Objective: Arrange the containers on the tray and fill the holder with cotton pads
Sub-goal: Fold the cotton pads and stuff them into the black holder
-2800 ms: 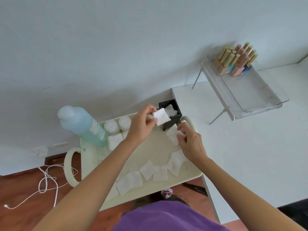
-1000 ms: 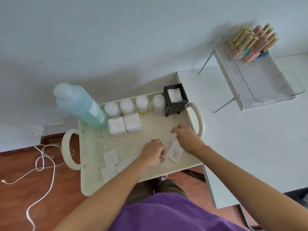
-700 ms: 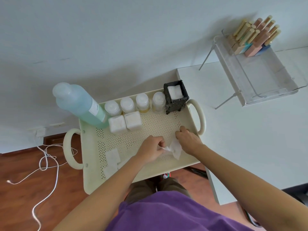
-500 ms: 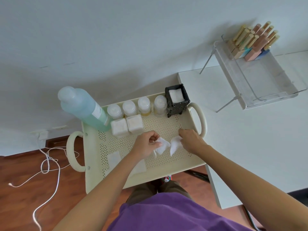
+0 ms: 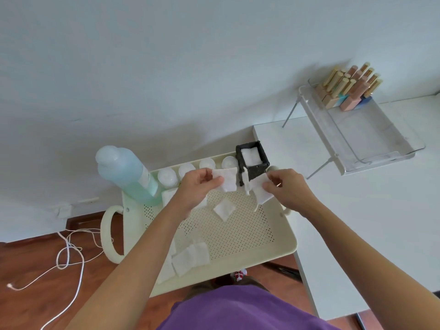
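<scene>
A pale blue-grey wall [image 5: 190, 67] fills the upper view in soft, even light. Below it to the left lies reddish wood flooring [image 5: 35, 270] with a looped white cord [image 5: 69, 253]. A white table [image 5: 371, 234] stands against the wall's right part.

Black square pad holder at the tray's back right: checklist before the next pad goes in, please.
1. Black square pad holder upright on the cream perforated tray: ok.
2. Room left in holder: cannot tell; white pads already show near its top.
3. Left hand grips a white square cotton pad: ok.
4. Right hand grips another pad: ok, though a thin wisp hangs beside it.
5. Path to the holder's opening clear: ok; both hands sit just in front of it.
6. Loose pads left on tray: not ok, several remain.
</scene>
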Action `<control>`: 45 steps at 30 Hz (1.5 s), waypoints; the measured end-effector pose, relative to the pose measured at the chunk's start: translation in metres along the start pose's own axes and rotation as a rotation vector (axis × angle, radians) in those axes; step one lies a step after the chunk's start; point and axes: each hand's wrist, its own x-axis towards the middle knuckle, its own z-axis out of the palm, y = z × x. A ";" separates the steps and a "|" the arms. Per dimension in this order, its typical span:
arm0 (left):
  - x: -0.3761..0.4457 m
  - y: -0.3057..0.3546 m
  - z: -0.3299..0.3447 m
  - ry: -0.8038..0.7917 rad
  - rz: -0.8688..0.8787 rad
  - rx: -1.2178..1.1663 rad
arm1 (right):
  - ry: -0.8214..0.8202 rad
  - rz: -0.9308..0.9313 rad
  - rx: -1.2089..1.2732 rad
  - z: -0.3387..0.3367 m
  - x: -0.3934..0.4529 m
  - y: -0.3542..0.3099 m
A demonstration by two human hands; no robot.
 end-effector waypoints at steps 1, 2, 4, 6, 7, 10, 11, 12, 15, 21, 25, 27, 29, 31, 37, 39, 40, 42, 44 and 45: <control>0.002 0.007 0.001 -0.026 0.001 -0.034 | -0.003 0.006 0.031 -0.004 0.001 -0.002; 0.004 0.014 0.002 -0.059 0.000 -0.074 | -0.006 0.014 0.060 -0.006 0.001 -0.003; 0.008 0.022 0.004 -0.088 -0.001 -0.086 | -0.007 0.021 0.089 -0.011 0.002 -0.004; 0.013 0.022 0.006 -0.058 -0.029 -0.050 | 0.006 0.035 0.075 -0.014 0.003 -0.001; 0.015 0.019 0.006 -0.041 -0.050 -0.028 | 0.014 0.043 0.060 -0.015 0.003 0.001; 0.015 0.000 0.004 -0.052 -0.125 0.057 | 0.006 0.070 -0.030 -0.008 0.001 0.008; 0.013 -0.009 0.004 -0.074 -0.141 0.105 | -0.009 0.083 -0.057 -0.004 -0.001 0.011; 0.012 -0.018 0.003 -0.095 -0.150 0.165 | -0.024 0.092 -0.086 0.002 -0.003 0.013; 0.008 -0.041 0.006 -0.153 -0.099 0.458 | -0.004 0.059 -0.209 0.021 -0.009 0.016; 0.023 -0.045 0.036 -0.298 0.087 1.048 | -0.209 -0.008 -0.385 0.065 -0.011 0.021; 0.036 -0.053 0.052 -0.297 0.126 1.146 | -0.207 0.164 -0.211 0.084 -0.001 0.033; 0.042 -0.061 0.056 -0.304 0.164 1.214 | -0.172 0.272 -0.079 0.092 0.001 0.039; 0.045 -0.070 0.058 -0.270 0.232 1.259 | -0.153 0.326 -0.007 0.102 -0.001 0.044; 0.046 -0.079 0.058 -0.233 0.279 1.290 | -0.153 0.338 -0.001 0.112 -0.004 0.048; 0.042 -0.095 0.054 -0.212 0.230 1.346 | -0.164 0.315 -0.091 0.129 -0.010 0.052; 0.038 -0.095 0.052 -0.222 0.206 1.325 | -0.160 0.289 -0.094 0.128 -0.011 0.050; 0.036 -0.093 0.051 -0.224 0.199 1.290 | -0.155 0.265 -0.085 0.128 -0.011 0.050; 0.030 -0.087 0.049 -0.200 0.197 1.147 | -0.116 0.218 -0.017 0.123 -0.013 0.049; 0.023 -0.076 0.044 -0.140 0.203 0.967 | -0.040 0.179 0.069 0.112 -0.016 0.046; 0.019 -0.069 0.042 -0.110 0.207 0.879 | -0.006 0.162 0.102 0.107 -0.017 0.046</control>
